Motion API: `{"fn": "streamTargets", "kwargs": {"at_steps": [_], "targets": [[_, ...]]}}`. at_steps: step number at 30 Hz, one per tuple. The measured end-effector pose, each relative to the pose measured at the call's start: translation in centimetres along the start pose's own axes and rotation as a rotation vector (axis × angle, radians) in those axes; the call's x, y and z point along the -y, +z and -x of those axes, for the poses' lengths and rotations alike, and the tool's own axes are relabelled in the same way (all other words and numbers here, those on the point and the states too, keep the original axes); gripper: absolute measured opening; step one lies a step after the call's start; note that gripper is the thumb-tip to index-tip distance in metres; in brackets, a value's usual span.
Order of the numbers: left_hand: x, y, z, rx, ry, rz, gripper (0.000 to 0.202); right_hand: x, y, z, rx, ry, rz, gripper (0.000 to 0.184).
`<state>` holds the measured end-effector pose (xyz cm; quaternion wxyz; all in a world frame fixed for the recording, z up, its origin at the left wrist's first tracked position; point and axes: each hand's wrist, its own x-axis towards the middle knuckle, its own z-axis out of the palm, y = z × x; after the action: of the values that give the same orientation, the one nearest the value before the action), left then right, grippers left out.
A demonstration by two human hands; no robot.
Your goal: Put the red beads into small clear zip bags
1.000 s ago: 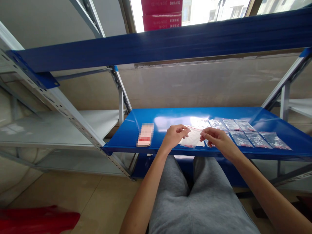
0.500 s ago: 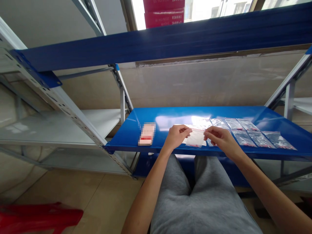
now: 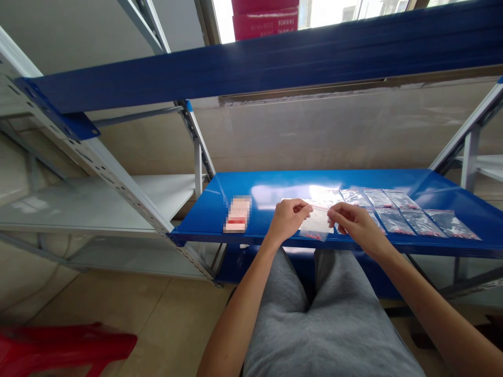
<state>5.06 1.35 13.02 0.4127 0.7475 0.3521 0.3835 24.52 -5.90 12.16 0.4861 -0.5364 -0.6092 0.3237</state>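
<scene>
A small clear zip bag (image 3: 314, 235) hangs between my two hands near the front edge of the blue shelf (image 3: 271, 180). Along its top runs a reddish seal line, and small red bits lie at its bottom. My left hand (image 3: 287, 219) pinches the top left corner between thumb and fingers. At the opposite corner, my right hand (image 3: 349, 219) pinches the same top edge. Something white shows behind or through the bag; I cannot tell which. Just right of my right hand lie several similar clear bags (image 3: 396, 221) with red bits, flat in two rows.
A pixelated phone-like rectangle (image 3: 238, 214) lies on the shelf's left side. Overhead, a dark blue beam (image 3: 251, 65) crosses the view, with red boxes (image 3: 265, 23) behind it. White side shelves (image 3: 98, 204) stand left. A red stool (image 3: 66, 345) is on the floor.
My hands still hold the bag at both top corners. Its lower end now hangs slightly lower, over the shelf's front edge. The view has shifted slightly.
</scene>
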Motion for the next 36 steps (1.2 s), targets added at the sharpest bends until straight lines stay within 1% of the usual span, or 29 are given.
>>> {"fn": "streamTargets", "kwargs": {"at_steps": [4, 7, 9, 12, 14, 20, 24, 27, 30, 36], "targets": [[0.1, 0.1, 0.0, 0.037, 0.003, 0.012, 0.026, 0.0, -0.1, 0.0, -0.011, -0.031, 0.004, 0.040], [0.7, 0.2, -0.2, 0.099, -0.022, 0.078, 0.029, -0.1, -0.1, 0.0, 0.041, -0.010, -0.012, 0.040], [0.9, 0.2, -0.2, 0.119, -0.033, 0.111, 0.027, -0.2, 0.1, 0.1, 0.067, 0.012, -0.037, 0.040], [0.8, 0.1, -0.3, 0.113, -0.021, 0.115, 0.025, -0.3, 0.4, 0.1, 0.064, 0.025, -0.096, 0.036], [0.5, 0.0, -0.2, 0.107, -0.006, 0.106, 0.023, -0.5, 0.6, 0.1, 0.058, 0.021, -0.105, 0.037], [-0.2, 0.0, 0.0, 0.115, 0.011, 0.048, 0.018, -0.8, 0.7, 0.0, 0.044, -0.020, 0.009, 0.041], [-0.3, 0.2, 0.1, 0.129, 0.001, 0.008, 0.019, -0.6, 0.6, 0.1, 0.028, -0.050, 0.031, 0.043], [-0.1, 0.4, 0.2, 0.168, 0.005, 0.016, 0.023, -0.3, 0.5, 0.1, 0.033, -0.079, 0.041, 0.042], [0.0, 0.6, 0.2, 0.189, 0.021, 0.020, 0.023, -0.2, 0.4, 0.1, 0.043, -0.061, 0.032, 0.041], [0.0, 0.7, 0.1, 0.160, 0.066, -0.037, 0.019, -0.2, 0.8, 0.1, 0.057, -0.019, -0.029, 0.040]]}}
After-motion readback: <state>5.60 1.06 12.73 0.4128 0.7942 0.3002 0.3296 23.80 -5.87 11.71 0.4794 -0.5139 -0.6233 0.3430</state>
